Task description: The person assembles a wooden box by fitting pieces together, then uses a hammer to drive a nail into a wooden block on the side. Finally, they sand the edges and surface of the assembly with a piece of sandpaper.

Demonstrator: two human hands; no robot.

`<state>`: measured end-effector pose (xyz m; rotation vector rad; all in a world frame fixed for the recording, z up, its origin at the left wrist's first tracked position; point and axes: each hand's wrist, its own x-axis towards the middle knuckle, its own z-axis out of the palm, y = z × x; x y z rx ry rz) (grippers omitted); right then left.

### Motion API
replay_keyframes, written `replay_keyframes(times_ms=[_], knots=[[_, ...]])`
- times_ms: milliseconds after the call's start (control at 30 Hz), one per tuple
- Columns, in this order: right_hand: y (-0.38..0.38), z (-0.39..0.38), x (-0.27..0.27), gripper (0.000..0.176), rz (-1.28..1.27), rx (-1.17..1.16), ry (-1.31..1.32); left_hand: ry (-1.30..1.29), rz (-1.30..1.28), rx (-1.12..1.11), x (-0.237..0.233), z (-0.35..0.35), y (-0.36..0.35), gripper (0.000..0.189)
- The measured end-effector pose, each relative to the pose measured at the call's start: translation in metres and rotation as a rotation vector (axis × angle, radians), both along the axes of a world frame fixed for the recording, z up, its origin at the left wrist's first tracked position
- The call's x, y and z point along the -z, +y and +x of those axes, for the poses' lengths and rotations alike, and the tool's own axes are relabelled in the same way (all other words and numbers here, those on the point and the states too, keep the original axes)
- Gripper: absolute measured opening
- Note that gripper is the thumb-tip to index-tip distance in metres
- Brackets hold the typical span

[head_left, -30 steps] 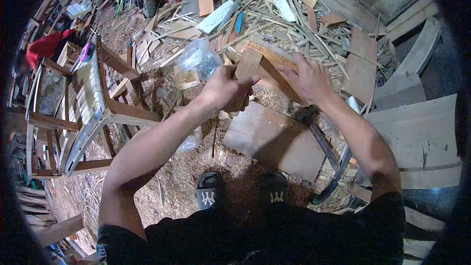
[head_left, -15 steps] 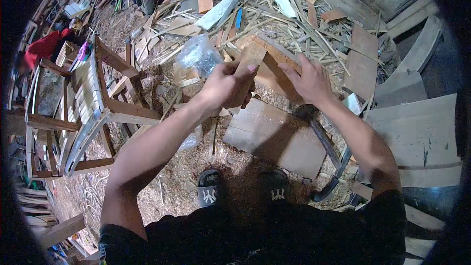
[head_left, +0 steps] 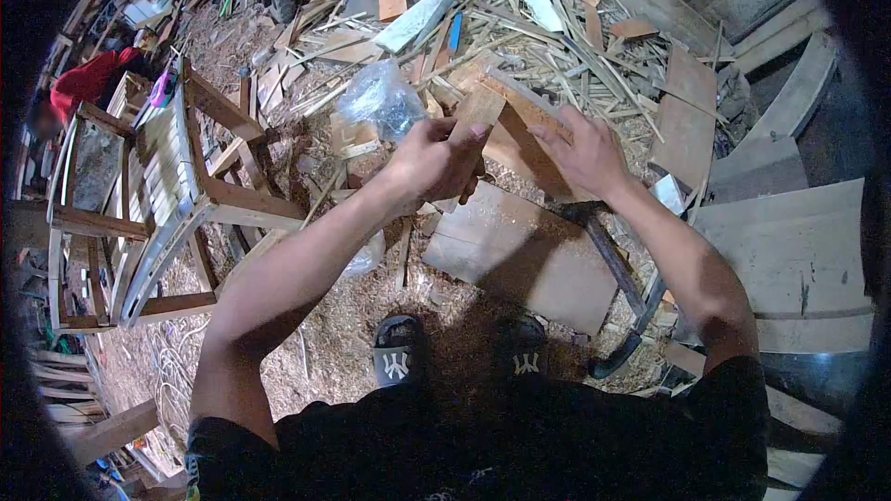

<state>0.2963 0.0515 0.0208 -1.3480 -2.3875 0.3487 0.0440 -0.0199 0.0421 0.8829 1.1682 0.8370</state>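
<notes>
A short flat piece of wood [head_left: 483, 108] is gripped in my left hand [head_left: 434, 165], its upper end pointing up and to the right. My right hand [head_left: 590, 154] is closed around the near right part of a wider wooden board [head_left: 524, 121], thumb on its face. The far left end of this board meets or lies just behind the tip of the short piece. Below both hands a flat panel [head_left: 520, 255] lies on the sawdust-covered floor.
A slatted wooden frame [head_left: 158, 167] stands at the left, with a person in red [head_left: 93, 83] beyond it. Wood strips [head_left: 594, 74] are heaped ahead, near clear plastic [head_left: 379, 100]. A dark curved bar [head_left: 614, 269] and large sheets [head_left: 784, 250] are at the right.
My hands have barely moved; the wider board shows a little more of its face. The person in red has shifted slightly.
</notes>
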Motion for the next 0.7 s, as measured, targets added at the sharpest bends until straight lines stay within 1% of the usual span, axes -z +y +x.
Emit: replay_keyframes(times_ms=[67,133,167,200,233,267,300,333,367,400,433,500,533,567,633,667,700], knots=[[0.001,0.003,0.001,0.057,-0.021,-0.006,0.036,-0.047,0.003,-0.011,0.002,0.000,0.001,0.044],[0.007,0.010,0.009,0.054,-0.031,-0.019,0.069,-0.219,-0.087,-0.186,-0.020,0.001,-0.001,0.051],[0.014,0.018,0.026,0.051,-0.100,-0.005,0.264,-0.228,-0.070,-0.192,-0.016,-0.005,0.003,0.051],[0.023,0.029,0.043,0.048,-0.169,0.006,0.455,-0.050,0.042,-0.112,-0.003,-0.017,0.008,0.054],[0.032,0.048,0.061,0.044,0.079,-0.168,0.399,0.128,0.153,-0.037,0.006,-0.023,0.014,0.058],[0.022,0.042,0.048,0.044,-0.028,-0.013,0.440,0.274,0.339,-0.183,0.010,-0.018,0.011,0.058],[0.011,0.032,0.035,0.044,-0.133,0.148,0.478,0.396,0.388,-0.219,0.030,-0.026,0.019,0.058],[0.007,0.028,0.029,0.044,-0.119,0.148,0.464,0.456,0.387,-0.213,0.027,-0.029,0.019,0.058],[0.004,0.025,0.025,0.045,-0.205,0.209,0.492,0.518,0.382,-0.204,0.026,-0.029,0.017,0.058],[0.002,0.025,0.023,0.045,-0.297,0.271,0.524,0.428,0.446,-0.233,0.032,-0.023,0.014,0.061],[0.001,0.027,0.022,0.045,-0.299,0.274,0.521,0.425,0.443,-0.232,0.037,-0.020,0.014,0.061],[0.000,0.026,0.024,0.047,-0.245,0.205,0.462,0.944,0.675,-0.393,0.048,-0.015,0.011,0.057],[0.003,0.025,0.036,0.051,-0.346,0.280,0.475,0.875,0.613,-0.489,0.051,-0.015,0.014,0.061],[0.001,0.025,0.043,0.051,-0.356,0.275,0.475,0.881,0.604,-0.491,0.054,-0.017,0.015,0.061],[-0.008,0.018,0.039,0.057,-0.436,0.298,0.600,0.193,0.097,-0.357,0.041,-0.018,0.014,0.063],[-0.012,0.013,0.038,0.057,-0.438,0.294,0.596,0.059,0.034,-0.359,0.036,-0.015,0.009,0.061],[-0.017,0.005,0.037,0.058,-0.398,0.321,0.659,0.058,0.031,-0.361,0.037,-0.016,0.008,0.061]])
